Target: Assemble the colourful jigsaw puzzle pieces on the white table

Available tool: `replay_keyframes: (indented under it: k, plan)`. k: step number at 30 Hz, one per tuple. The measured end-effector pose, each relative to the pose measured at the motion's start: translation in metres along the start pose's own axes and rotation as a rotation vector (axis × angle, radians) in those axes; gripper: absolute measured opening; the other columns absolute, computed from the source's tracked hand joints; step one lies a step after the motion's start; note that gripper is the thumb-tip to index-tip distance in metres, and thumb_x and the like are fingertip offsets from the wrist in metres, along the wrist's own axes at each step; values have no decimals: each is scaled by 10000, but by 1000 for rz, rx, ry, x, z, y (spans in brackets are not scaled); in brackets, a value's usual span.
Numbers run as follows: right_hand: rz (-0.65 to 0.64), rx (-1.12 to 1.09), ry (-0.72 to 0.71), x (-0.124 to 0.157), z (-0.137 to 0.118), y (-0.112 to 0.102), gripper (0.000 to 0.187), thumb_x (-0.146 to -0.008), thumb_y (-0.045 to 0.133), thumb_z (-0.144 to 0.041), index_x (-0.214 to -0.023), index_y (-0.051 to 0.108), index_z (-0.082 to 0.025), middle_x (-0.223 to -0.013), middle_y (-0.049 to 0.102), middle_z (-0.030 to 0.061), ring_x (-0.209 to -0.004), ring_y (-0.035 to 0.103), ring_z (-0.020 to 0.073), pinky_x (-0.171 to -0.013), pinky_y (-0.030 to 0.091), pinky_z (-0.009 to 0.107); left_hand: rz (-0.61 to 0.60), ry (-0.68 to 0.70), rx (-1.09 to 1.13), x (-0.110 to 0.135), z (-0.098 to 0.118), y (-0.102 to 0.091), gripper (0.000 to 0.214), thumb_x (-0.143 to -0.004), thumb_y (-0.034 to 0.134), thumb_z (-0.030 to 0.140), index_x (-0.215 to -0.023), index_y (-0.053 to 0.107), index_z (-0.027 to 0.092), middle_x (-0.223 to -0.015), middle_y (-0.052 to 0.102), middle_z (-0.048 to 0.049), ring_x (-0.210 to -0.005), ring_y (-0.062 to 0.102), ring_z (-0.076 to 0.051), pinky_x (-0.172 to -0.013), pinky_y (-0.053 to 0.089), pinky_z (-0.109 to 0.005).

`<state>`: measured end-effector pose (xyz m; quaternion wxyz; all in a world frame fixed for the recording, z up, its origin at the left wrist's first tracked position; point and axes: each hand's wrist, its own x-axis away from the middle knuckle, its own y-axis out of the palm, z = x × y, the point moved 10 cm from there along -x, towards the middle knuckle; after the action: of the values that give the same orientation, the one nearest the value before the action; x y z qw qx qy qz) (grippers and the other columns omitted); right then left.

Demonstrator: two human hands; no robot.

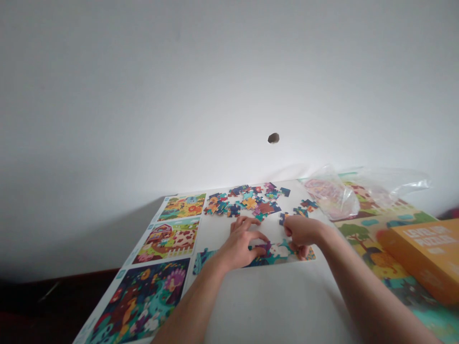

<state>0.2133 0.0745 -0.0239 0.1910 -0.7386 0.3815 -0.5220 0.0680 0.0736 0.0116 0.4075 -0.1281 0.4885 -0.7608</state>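
Note:
A joined strip of jigsaw puzzle lies across the white table, with a white rabbit on its teal picture. My left hand rests over the strip with fingers spread, thumb and index finger touching its middle. At the strip's right end my right hand is curled, its fingertips down on a patterned puzzle piece, partly hidden by the fingers. A loose dark-blue piece lies just left of the right hand's knuckles. Beyond both hands is a pile of loose puzzle pieces, with a few more pieces to the right.
A sheet of reference pictures lies along the left table edge. On the right are a clear plastic bag, a colourful printed sheet and an orange puzzle box. A white wall with a hole stands behind the table.

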Motion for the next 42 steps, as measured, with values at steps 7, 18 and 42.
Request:
replay_keyframes:
  k: [7, 18, 42]
  plan:
    - [-35, 70, -129, 1, -25, 7, 269, -646, 563, -11, -874, 580, -152, -523, 667, 16, -616, 718, 220, -511, 501, 202, -89, 35, 52, -2, 7, 7, 251, -794, 718, 289, -1041, 727, 335, -920, 653, -5, -954, 602, -183, -900, 399, -335]
    - [-180, 54, -11, -2, -5, 22, 126, -666, 517, -38, -582, 503, -131, -636, 702, 124, -651, 726, 262, -579, 567, 294, -100, 63, 91, -3, 6, 9, 237, -818, 694, 326, -1046, 736, 280, -936, 670, -24, -904, 622, -165, -850, 440, -283]
    - [-105, 109, 84, -6, 5, 18, 136, -675, 542, -39, -782, 626, -23, -567, 667, 135, -517, 690, 262, -476, 557, 305, -90, 63, 107, -1, 3, 12, 238, -809, 706, 312, -1043, 735, 287, -917, 648, -10, -882, 603, -147, -839, 433, -270]
